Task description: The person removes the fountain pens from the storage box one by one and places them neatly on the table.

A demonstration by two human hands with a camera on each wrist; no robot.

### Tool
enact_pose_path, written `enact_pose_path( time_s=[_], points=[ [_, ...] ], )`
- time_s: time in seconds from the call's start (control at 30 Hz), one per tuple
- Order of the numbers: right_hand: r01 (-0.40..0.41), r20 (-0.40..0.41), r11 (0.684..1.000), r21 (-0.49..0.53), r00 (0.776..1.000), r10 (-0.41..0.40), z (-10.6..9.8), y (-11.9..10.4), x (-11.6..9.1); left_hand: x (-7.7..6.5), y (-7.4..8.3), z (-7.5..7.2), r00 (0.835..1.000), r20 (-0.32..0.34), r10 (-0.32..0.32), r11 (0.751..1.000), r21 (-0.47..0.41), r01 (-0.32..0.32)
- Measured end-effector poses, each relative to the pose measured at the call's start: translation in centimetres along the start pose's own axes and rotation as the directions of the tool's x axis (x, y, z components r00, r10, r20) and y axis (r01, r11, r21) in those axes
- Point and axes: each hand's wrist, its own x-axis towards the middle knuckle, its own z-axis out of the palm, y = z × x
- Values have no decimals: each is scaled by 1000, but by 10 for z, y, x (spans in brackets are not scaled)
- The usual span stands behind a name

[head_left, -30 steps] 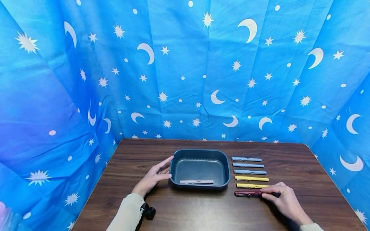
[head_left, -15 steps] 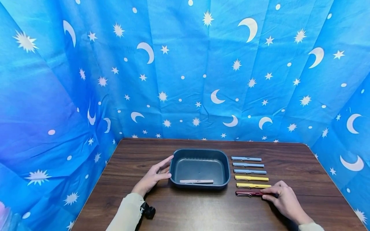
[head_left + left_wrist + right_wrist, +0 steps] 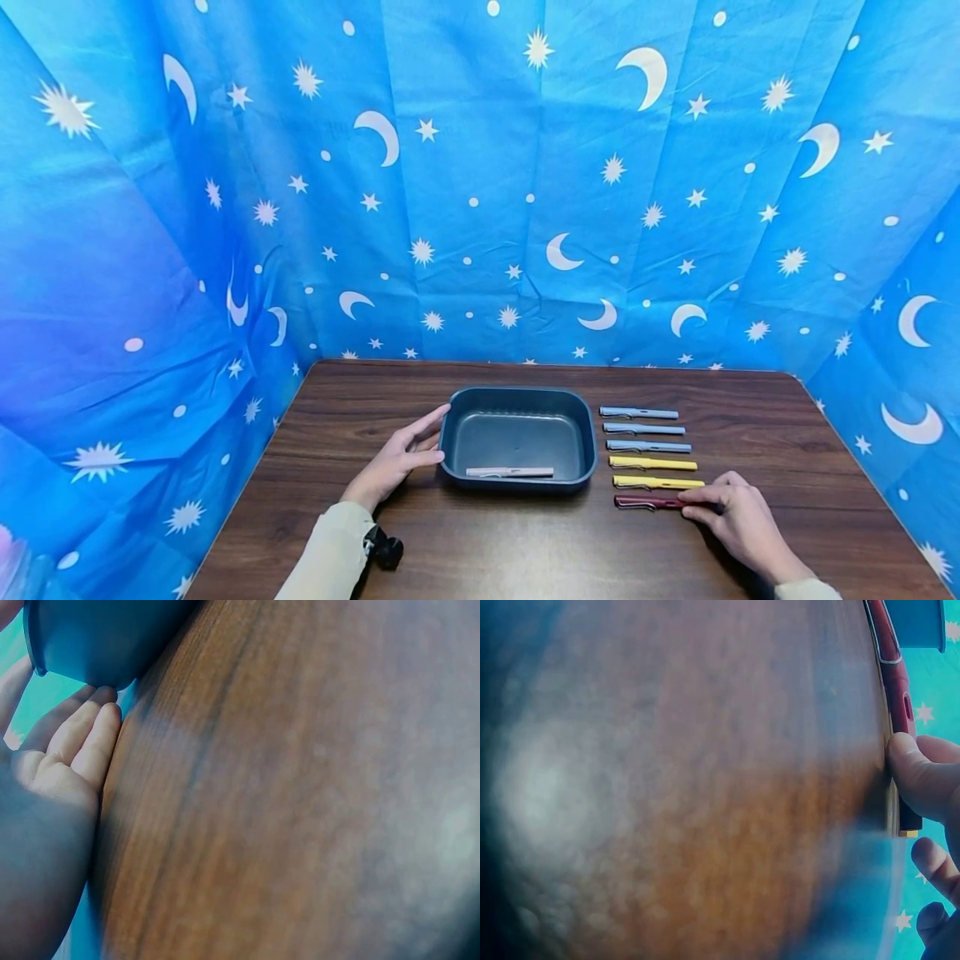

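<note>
Dark red pen (image 3: 647, 502) lay nearest me on the tabletop (image 3: 525, 550), long axis left-right, last in the row of pens. My right hand (image 3: 731, 517) pinched its right end, fingers (image 3: 922, 776) curled on the barrel. Left hand (image 3: 397, 462) rested flat-fingered against the blue tray (image 3: 517, 479), well apart from the pen. No writing legible.

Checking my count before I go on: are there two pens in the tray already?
No, the head view shows just one pale pen lying in the dark tray; the six others sit on the table.
</note>
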Motion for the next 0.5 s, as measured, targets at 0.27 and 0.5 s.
enact_pose_path(
  time_s=[0.27,0.5],
  points=[
    [-29,33,999,-21,999,30,-1,-2,2,0,0,0,1000,-1,3,1000,5,-3],
    [-53,66,998,-39,996,55,-4,-4,3,0,0,0,1000,0,-1,1000,3,1]
  ],
)
